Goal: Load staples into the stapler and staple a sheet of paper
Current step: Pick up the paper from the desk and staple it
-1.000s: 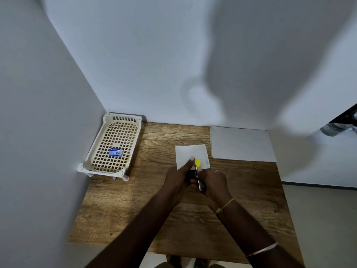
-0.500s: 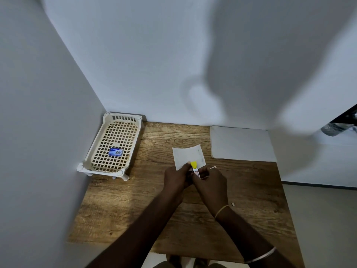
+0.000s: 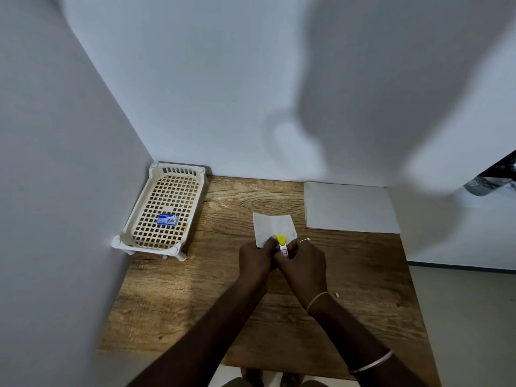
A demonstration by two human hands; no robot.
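Both hands, left hand (image 3: pixel 255 256) & right hand (image 3: pixel 305 263), clasped round stapler (image 3: pixel 282 244) on paper (image 3: pixel 272 225).

wooden table (image 3: pixel 178 303) in a corner of pale shadowed walls (image 3: pixel 195 79), perhaps tiled floor (image 3: pixel 469 317) at right

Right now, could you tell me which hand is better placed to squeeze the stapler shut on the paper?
The right hand, probably: it wraps the stapler from the side. The left hand pinches the paper at its near edge beside the stapler, so it should keep steadying the sheet.
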